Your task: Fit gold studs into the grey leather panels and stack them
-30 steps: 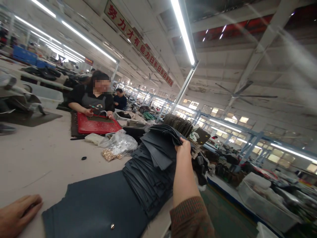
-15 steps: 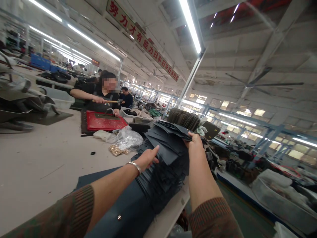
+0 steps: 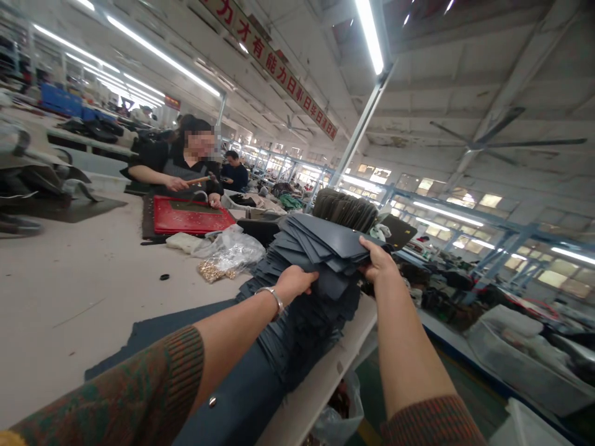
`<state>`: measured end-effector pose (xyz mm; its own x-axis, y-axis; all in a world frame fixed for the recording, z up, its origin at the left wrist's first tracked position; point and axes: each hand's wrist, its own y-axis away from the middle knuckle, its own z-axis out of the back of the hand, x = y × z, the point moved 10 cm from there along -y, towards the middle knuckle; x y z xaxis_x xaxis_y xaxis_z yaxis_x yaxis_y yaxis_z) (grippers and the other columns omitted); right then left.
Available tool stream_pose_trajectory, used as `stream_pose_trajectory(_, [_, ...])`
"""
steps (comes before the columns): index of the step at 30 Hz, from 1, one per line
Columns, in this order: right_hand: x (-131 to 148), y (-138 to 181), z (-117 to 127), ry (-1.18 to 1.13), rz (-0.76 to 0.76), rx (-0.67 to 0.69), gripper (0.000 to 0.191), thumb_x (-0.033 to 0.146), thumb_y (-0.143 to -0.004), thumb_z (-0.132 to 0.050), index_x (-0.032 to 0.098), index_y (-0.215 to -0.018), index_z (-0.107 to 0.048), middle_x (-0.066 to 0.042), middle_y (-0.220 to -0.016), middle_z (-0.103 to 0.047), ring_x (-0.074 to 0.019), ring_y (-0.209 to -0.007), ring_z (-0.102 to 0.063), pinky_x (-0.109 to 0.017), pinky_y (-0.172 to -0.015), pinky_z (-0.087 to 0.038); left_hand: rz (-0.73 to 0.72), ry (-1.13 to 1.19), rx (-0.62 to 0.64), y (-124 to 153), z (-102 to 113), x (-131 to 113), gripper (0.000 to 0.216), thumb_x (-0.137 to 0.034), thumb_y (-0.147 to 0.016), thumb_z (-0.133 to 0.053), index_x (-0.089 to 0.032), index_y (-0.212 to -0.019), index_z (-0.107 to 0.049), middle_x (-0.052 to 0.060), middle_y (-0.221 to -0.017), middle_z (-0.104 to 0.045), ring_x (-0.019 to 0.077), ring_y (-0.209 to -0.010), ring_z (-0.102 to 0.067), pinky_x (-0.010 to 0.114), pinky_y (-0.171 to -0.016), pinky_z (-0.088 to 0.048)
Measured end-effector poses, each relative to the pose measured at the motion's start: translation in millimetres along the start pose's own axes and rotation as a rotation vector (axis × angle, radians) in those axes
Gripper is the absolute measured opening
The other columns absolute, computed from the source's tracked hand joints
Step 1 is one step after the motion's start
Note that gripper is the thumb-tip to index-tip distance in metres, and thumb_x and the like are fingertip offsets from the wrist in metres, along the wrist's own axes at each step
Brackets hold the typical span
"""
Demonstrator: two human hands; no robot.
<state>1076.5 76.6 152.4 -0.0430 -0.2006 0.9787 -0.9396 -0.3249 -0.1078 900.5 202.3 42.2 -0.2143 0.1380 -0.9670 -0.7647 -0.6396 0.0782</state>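
Observation:
A tall, uneven stack of dark blue leather-like pieces [image 3: 297, 322] rises at the table's edge. My right hand [image 3: 379, 261] grips the right end of several upper pieces [image 3: 325, 238], thumb on top. My left hand [image 3: 296, 284], with a silver bracelet at the wrist, pinches the edge of a piece [image 3: 330, 282] just below those. Its fingertips are partly hidden. In front of the stack lies a larger dark blue sheet [image 3: 242, 384] with a round metal snap [image 3: 212, 402] on it.
Left of the stack, a clear plastic bag of small gold fittings [image 3: 216, 271] lies on the pale table [image 3: 93, 297], near a black ring [image 3: 164, 277]. Across the table a co-worker [image 3: 176, 167] holds a hammer [image 3: 199, 180] over a red board [image 3: 186, 217]. Dark folded pieces [image 3: 344, 207] stand behind the stack.
My left hand has moved right and closed on a piece's edge. My right hand has shifted slightly right, and the upper pieces lie flatter. The co-worker's hammer has risen slightly.

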Motion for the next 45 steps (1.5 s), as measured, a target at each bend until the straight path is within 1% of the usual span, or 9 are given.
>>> stream_pose_trajectory(5, [12,14,23,0.319,0.034,-0.069,0.028,0.034,-0.072,-0.079,0.014,-0.081,-0.061,-0.007,-0.065,-0.065,-0.026,-0.073,-0.068,-0.048,-0.07,-0.058,-0.003,0.016,-0.007,3,1,14,0.035,-0.048,-0.093,-0.054,-0.014,-0.094,-0.062,0.001,-0.081,-0.063,0.0125,-0.065,-0.06,0.029,-0.061,-0.053])
stream_pose_trajectory(10, [74,29,46,0.623,0.262,-0.225,0.037,0.034,-0.059,-0.086,0.011,-0.08,-0.068,-0.025,-0.111,-0.063,-0.0432,-0.128,-0.043,-0.056,-0.103,-0.036,-0.002,0.022,-0.003,10,2,10,0.033,-0.045,-0.094,-0.054,-0.014,-0.092,-0.062,0.001,-0.079,-0.063,0.012,-0.063,-0.059,0.028,-0.059,-0.052])
stream_pose_trajectory(13, [104,34,9,0.911,0.571,-0.132,0.04,0.045,-0.075,-0.073,0.018,-0.104,-0.071,-0.016,-0.136,-0.054,-0.0348,-0.137,-0.033,-0.048,-0.113,-0.022,-0.018,0.033,-0.012,9,1,9,0.033,-0.045,-0.094,-0.054,-0.014,-0.093,-0.062,0.001,-0.08,-0.063,0.0119,-0.063,-0.059,0.028,-0.059,-0.052])
stream_pose_trajectory(16, [84,25,-35,1.158,0.67,0.024,0.041,0.054,-0.089,-0.051,0.025,-0.106,-0.073,-0.009,-0.123,-0.065,-0.0316,-0.123,-0.051,-0.047,-0.105,-0.031,-0.026,0.048,-0.012,2,-1,8,0.033,-0.046,-0.094,-0.053,-0.014,-0.093,-0.061,0.001,-0.081,-0.063,0.0123,-0.064,-0.059,0.028,-0.06,-0.052])
stream_pose_trajectory(21, [44,2,-44,1.175,0.578,-0.01,0.046,0.049,-0.096,-0.036,0.024,-0.108,-0.074,-0.01,-0.113,-0.071,-0.0287,-0.107,-0.06,-0.04,-0.092,-0.042,-0.023,0.09,0.008,-4,0,12,0.035,-0.048,-0.093,-0.054,-0.014,-0.095,-0.061,0.002,-0.083,-0.063,0.0129,-0.066,-0.059,0.029,-0.061,-0.053])
stream_pose_trajectory(28, [64,19,-32,1.138,0.647,-0.104,0.046,0.051,-0.091,-0.047,0.017,-0.092,-0.078,-0.015,-0.094,-0.073,-0.0312,-0.098,-0.062,-0.04,-0.088,-0.044,0.02,0.205,0.049,22,13,38,0.027,-0.041,-0.094,-0.055,-0.014,-0.098,-0.059,-0.001,-0.077,-0.059,0.0079,-0.053,-0.05,0.021,-0.047,-0.045])
stream_pose_trajectory(36, [93,127,-16,0.821,1.032,-0.232,0.036,0.036,-0.091,-0.048,0.013,-0.109,-0.07,-0.014,-0.117,-0.068,-0.0257,-0.114,-0.057,-0.04,-0.104,-0.038,0.073,0.332,0.041,77,41,77,0.03,-0.044,-0.09,-0.058,-0.014,-0.09,-0.057,-0.003,-0.071,-0.055,0.0034,-0.042,-0.029,0.017,-0.037,-0.017])
stream_pose_trajectory(39, [57,204,-9,0.578,1.132,-0.129,0.029,0.033,-0.092,-0.051,0.016,-0.109,-0.069,-0.011,-0.112,-0.069,-0.0221,-0.106,-0.062,-0.038,-0.099,-0.044,0.111,0.38,0.033,126,63,117,0.047,-0.059,-0.079,-0.061,-0.014,-0.093,-0.059,0.0,-0.072,-0.057,0.0036,-0.043,-0.028,0.018,-0.039,-0.013])
stream_pose_trajectory(45, [-115,309,-33,0.589,0.781,0.378,0.022,0.026,-0.093,-0.052,0.018,-0.106,-0.067,-0.008,-0.104,-0.071,-0.0196,-0.097,-0.066,-0.034,-0.09,-0.051,0.313,0.394,-0.129,269,134,210,0.052,-0.062,-0.07,-0.069,-0.015,-0.089,-0.061,-0.001,-0.073,-0.057,0.0045,-0.046,-0.027,0.018,-0.04,-0.014])
